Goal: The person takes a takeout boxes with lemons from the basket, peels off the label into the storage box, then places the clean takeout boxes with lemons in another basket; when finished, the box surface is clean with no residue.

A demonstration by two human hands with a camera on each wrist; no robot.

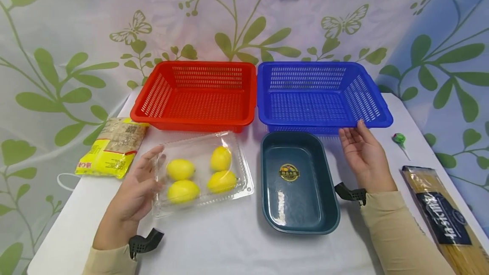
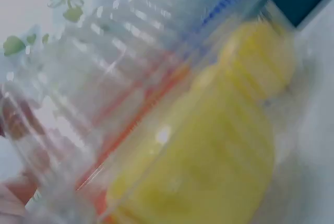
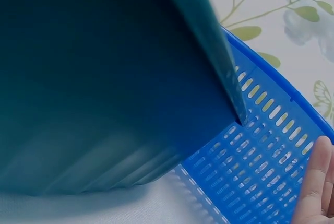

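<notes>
A clear plastic box (image 1: 202, 139) lies at the left front, with several yellow lemons (image 1: 183, 191) seen through it. My left hand (image 1: 131, 188) is at its left side, fingers loosely bent, the tips by the plastic edge; whether they press on it is unclear. Blurred lemons (image 2: 198, 151) fill much of the left wrist view. My right hand (image 1: 366, 156) is held with fingers loosely extended at the front rim of the blue basket (image 1: 324, 124), holding nothing. Left of that hand stands a dark teal tray (image 1: 302, 198), whose side (image 3: 104, 104) looms large in the right wrist view.
A red basket (image 1: 191, 121) stands left of the blue one. At the far left lies a yellow food bag (image 1: 114, 145). On the right are a green lollipop (image 1: 399, 139) and a pack of spaghetti (image 1: 443, 215). A patterned cloth (image 1: 244, 20) hangs behind.
</notes>
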